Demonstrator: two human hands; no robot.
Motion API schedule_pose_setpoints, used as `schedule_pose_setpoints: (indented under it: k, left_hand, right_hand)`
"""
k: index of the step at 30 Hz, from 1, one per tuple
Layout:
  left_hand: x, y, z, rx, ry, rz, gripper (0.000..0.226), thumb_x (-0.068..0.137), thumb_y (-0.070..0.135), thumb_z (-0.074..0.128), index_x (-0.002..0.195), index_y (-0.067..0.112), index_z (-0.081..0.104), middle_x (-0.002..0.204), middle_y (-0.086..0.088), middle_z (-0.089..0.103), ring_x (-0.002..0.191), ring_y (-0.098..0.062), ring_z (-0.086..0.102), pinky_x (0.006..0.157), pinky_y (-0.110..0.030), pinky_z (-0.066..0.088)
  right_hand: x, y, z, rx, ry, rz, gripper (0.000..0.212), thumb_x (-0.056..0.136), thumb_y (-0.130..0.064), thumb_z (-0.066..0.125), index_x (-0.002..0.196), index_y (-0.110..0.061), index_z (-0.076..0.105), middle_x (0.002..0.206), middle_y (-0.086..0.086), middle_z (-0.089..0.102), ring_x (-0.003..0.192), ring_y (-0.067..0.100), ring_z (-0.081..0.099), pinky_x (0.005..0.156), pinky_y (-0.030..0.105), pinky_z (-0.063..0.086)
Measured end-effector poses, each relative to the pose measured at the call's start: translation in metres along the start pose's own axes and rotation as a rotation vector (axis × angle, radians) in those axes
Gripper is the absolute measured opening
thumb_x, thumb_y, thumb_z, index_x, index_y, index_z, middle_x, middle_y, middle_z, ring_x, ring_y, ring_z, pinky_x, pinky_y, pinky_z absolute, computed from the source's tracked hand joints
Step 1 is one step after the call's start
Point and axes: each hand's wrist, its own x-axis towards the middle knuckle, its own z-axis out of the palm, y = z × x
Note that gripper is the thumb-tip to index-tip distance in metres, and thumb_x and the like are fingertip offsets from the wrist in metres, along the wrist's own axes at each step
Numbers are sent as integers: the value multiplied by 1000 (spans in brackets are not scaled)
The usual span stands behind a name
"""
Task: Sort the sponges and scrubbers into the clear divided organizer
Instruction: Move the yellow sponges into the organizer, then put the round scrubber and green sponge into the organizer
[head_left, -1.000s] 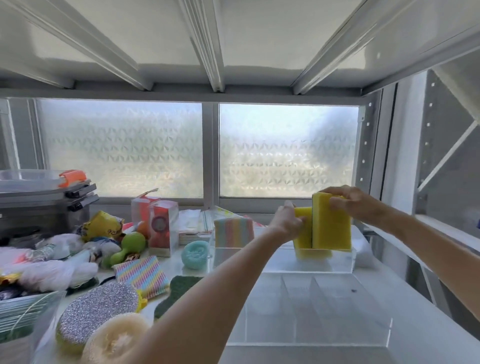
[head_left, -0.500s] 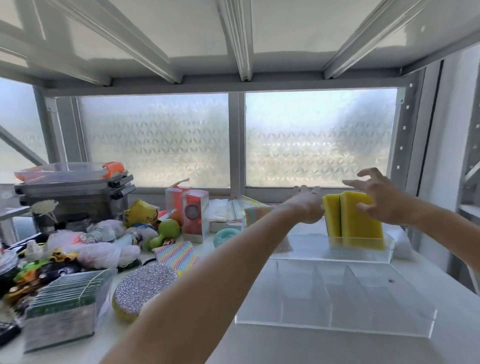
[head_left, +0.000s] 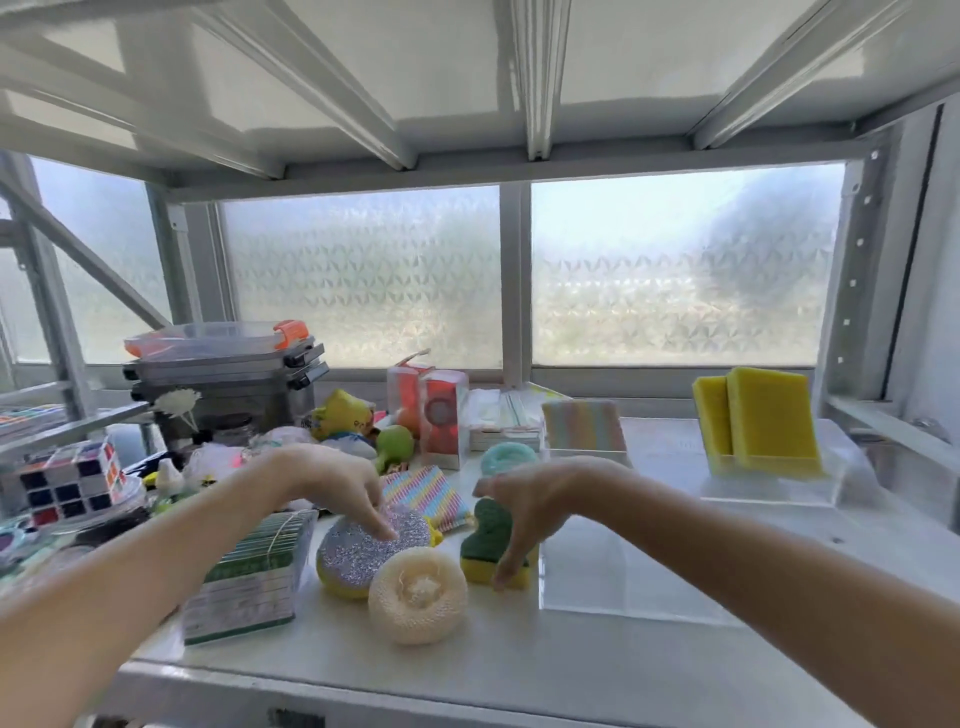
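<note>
Two yellow sponges (head_left: 761, 423) stand upright in the far right compartment of the clear divided organizer (head_left: 769, 493). A pastel striped sponge (head_left: 584, 425) stands in its far left compartment. My left hand (head_left: 332, 480) hovers open, fingertips touching a round silver glitter scrubber (head_left: 363, 551). My right hand (head_left: 524, 504) is open over a green-and-yellow curvy sponge (head_left: 485, 545), fingers pointing down beside it. A cream mesh scrubber (head_left: 418, 595) lies in front. A flat striped cloth sponge (head_left: 431, 491) and a teal round sponge (head_left: 506, 457) lie behind.
A packaged stack of green scouring pads (head_left: 254, 571) sits at the left. Toys, a puzzle cube (head_left: 67, 483), red boxes (head_left: 441, 415) and stacked metal trays (head_left: 223, 364) crowd the back left. The shelf's front edge (head_left: 415, 691) is near; a shelf ceiling hangs overhead.
Both hands let go of the yellow sponges in the organizer and swung left and down to the loose scrubbers. The view also shifted left.
</note>
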Motion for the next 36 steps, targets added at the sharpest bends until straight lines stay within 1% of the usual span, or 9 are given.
schedule_pose_setpoints:
  k: [2, 4, 12, 16, 21, 26, 29, 32, 36]
  left_hand:
    - [-1, -1, 7, -28, -5, -25, 77, 68, 65, 67, 125, 15, 56, 128, 0, 59, 114, -18, 57, 97, -32, 46]
    - [2, -1, 12, -49, 24, -44, 80, 60, 66, 72, 120, 18, 55, 122, 0, 57, 107, -17, 55, 88, -27, 44]
    - [8, -13, 10, -323, 196, 69, 61, 48, 47, 82, 97, 18, 58, 101, -3, 67, 98, -21, 66, 84, -36, 56]
    - [3, -10, -1, -477, 284, 139, 28, 75, 26, 75, 86, 16, 52, 83, 3, 60, 76, -10, 58, 59, -19, 45]
    - [4, -1, -36, -664, 452, 135, 31, 84, 27, 67, 108, 15, 51, 107, -11, 59, 93, -21, 59, 70, -30, 49]
    - [-18, 78, -64, -803, 554, 255, 41, 87, 26, 64, 118, 6, 45, 99, -8, 56, 87, -21, 56, 65, -31, 47]
    - [-20, 137, -54, -767, 513, 412, 48, 81, 30, 70, 117, 13, 44, 107, -10, 59, 93, -22, 58, 71, -34, 52]
    - [-10, 187, -38, -617, 511, 489, 55, 81, 32, 70, 125, 13, 43, 112, -11, 57, 97, -24, 55, 83, -37, 51]
    - [4, 227, -27, -568, 482, 559, 50, 82, 33, 68, 124, 13, 47, 119, -8, 57, 94, -19, 50, 77, -28, 42]
  right_hand:
    - [8, -6, 7, -43, -39, 36, 88, 67, -48, 78, 138, -15, 36, 133, 7, 52, 110, 25, 52, 89, 34, 46]
    - [13, -9, 9, -46, -37, 58, 86, 69, -42, 77, 137, -13, 34, 129, 9, 54, 105, 24, 53, 82, 32, 44]
    - [11, -6, 14, -97, 265, -107, 122, 47, -54, 86, 143, -21, 17, 144, 15, 21, 133, 36, 26, 109, 49, 32]
    - [8, 1, 19, 110, 450, -234, 101, 49, -42, 90, 130, -22, 32, 125, 9, 31, 112, 31, 46, 92, 43, 49]
    - [-33, 23, -11, 399, 689, -275, 53, 76, -27, 75, 122, -25, 48, 111, 1, 42, 96, 18, 51, 81, 25, 48]
    - [-108, 99, -44, 432, 860, 4, 35, 83, -26, 67, 115, -17, 57, 107, 8, 58, 96, 24, 59, 83, 39, 55]
    - [-132, 140, -32, 388, 773, 246, 31, 83, -26, 66, 112, -17, 57, 101, 8, 63, 94, 25, 61, 83, 44, 55]
    - [-144, 158, -7, 325, 663, 378, 35, 83, -27, 67, 113, -19, 53, 97, 5, 61, 86, 20, 58, 72, 32, 50]
    - [-162, 182, 20, 241, 639, 481, 39, 77, -34, 72, 107, -25, 49, 95, 2, 63, 89, 21, 62, 81, 40, 53]
